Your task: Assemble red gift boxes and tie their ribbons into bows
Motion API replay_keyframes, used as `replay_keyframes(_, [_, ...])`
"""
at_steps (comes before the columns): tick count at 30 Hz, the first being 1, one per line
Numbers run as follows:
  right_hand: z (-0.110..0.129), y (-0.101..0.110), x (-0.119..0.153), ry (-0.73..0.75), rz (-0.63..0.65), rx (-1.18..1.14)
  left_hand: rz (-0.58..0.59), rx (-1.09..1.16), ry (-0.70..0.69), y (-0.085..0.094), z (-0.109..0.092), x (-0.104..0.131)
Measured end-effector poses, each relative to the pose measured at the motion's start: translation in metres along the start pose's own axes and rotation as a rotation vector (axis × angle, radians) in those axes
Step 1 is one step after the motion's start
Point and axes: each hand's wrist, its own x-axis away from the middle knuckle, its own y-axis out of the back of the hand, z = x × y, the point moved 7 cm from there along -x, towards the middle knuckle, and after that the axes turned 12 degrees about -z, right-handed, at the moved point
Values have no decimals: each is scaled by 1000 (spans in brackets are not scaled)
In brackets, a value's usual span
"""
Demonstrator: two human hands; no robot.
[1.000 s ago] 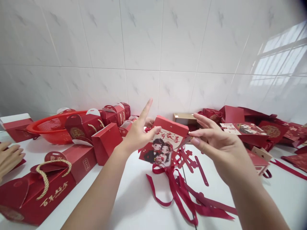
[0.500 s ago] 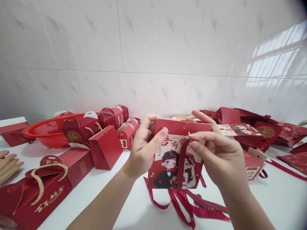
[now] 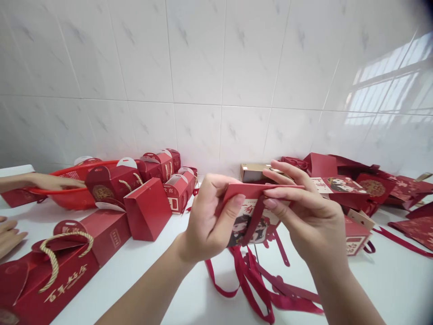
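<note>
My left hand (image 3: 216, 221) and right hand (image 3: 309, 221) are bare, with slim fingers (image 3: 287, 193) and short, rounded thumbnails (image 3: 240, 199); my wrists (image 3: 186, 247) and slender forearms (image 3: 149, 289) are uncovered too

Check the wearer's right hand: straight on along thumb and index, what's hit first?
The right hand already pinches the dark red strap; beyond it, probably the printed face of the red box, then the left hand's thumb. Depth is unclear.
</note>
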Motion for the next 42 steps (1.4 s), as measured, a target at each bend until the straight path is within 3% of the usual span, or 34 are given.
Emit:
replay_keyframes(3, [0, 4, -1, -22, -91, -48, -8, 39, -37, -2, 0, 3])
replay_keyframes(6, [-15, 5, 0, -228, -113, -110, -20, 99, 21, -4, 2, 4])
replay_keyframes(8, [-25, 5, 1, -362, -101, -88, 43, 101, 104, -10, 5, 5])
replay_keyframes(11, [-30, 13, 1, -399, -170, -34, 162, -54, 247, -18, 17, 11])
replay_keyframes(16, [-25, 19, -4, -317, -215, 33, 149, -451, 350, -6, 33, 8])
replay_keyframes(21, [-19, 24, -12, -261, -71, 101, 335, -629, 453, 21, 27, -9])
replay_keyframes(23, [-15, 23, -14, -216, 54, 145, 292, -551, 423, 32, 13, -19])
replay_keyframes(27, [3, 9, -8, -49, 332, 88, 82, -194, 280, 43, -17, -30])
replay_keyframes(32, [26, -7, 5, 170, 513, 33, -74, 110, 404, 33, -11, -20])
replay_keyframes(35, [33, -10, 8, 264, 527, 41, 6, 111, 457, 22, -7, -15])
replay_keyframes(39, [35, -7, 6, 314, 488, 74, 231, 90, 521, 10, -5, -9])
replay_keyframes(42, [35, -6, 5, 317, 476, 119, 307, 16, 442, 7, -9, -10])
